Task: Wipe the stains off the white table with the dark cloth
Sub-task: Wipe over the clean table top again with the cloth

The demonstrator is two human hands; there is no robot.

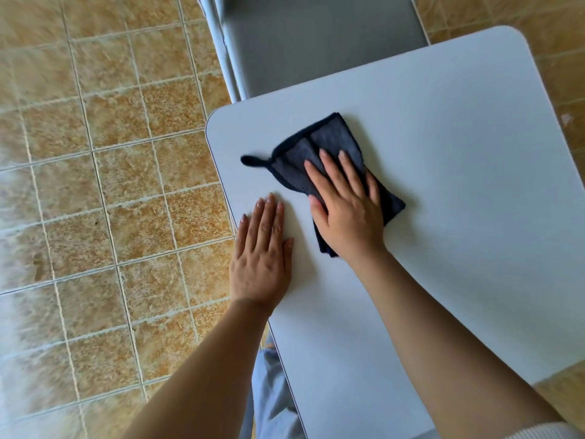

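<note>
A dark navy cloth (329, 137), folded and with a small hanging loop at its left, lies on the white table (459, 160) near the table's left edge. My right hand (346, 207) lies flat on the cloth's near half, fingers spread and pressing it down. Beside it, my left hand (262, 248) rests flat on the bare tabletop at the left edge, fingers together, holding nothing. No stains show on the visible surface.
A grey chair seat (316, 36) with a pale metal frame stands at the table's far end. Brown tiled floor (95, 185) lies to the left and at the far right. Light blue trousers (272, 391) show below the table's left edge.
</note>
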